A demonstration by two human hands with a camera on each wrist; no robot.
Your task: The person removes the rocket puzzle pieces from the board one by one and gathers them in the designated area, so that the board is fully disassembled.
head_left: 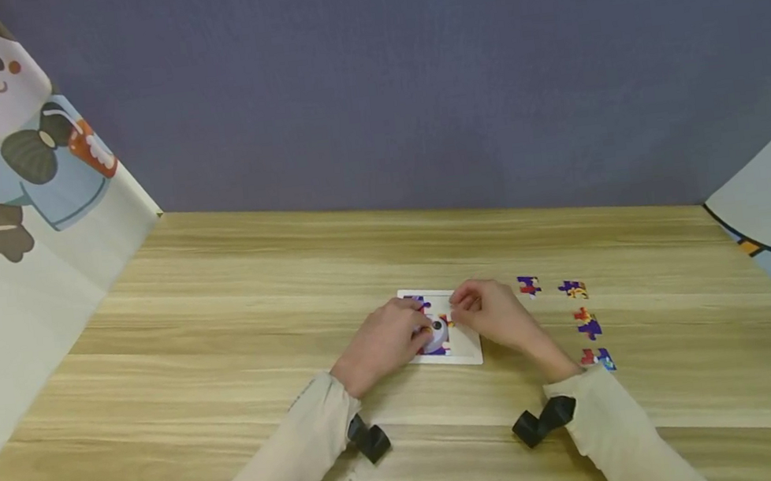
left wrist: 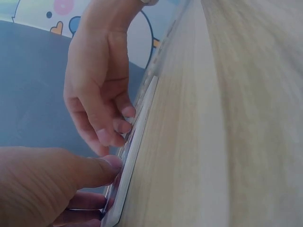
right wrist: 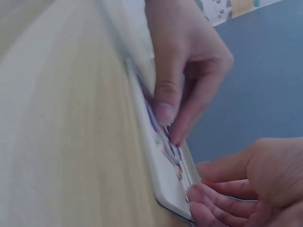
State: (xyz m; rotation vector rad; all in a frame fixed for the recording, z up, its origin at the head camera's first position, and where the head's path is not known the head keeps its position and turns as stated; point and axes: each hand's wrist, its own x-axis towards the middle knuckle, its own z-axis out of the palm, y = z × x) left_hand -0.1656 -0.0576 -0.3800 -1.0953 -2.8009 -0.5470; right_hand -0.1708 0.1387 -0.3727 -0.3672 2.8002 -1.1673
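A white-framed puzzle tray (head_left: 469, 357) lies on the table, partly filled with purple, white and red jigsaw pieces (head_left: 437, 338). Over its left part is my left hand (head_left: 385, 337), thumb and fingertips resting on the fitted pieces. My right hand (head_left: 497, 315) bends over the right side, with loosely curled fingertips at the tray's far right edge. In the right wrist view, the right thumb (right wrist: 222, 168) stands apart from the fingers (right wrist: 213, 201), and no piece shows between them. Both hands cover parts of the puzzle.
Several loose jigsaw pieces lie right of the tray, among them a purple-red one (head_left: 529, 285), a red-yellow one (head_left: 587, 324) and one beside the right forearm (head_left: 600, 359). The wooden table (head_left: 223, 322) meets a dark blue wall (head_left: 411, 87) behind.
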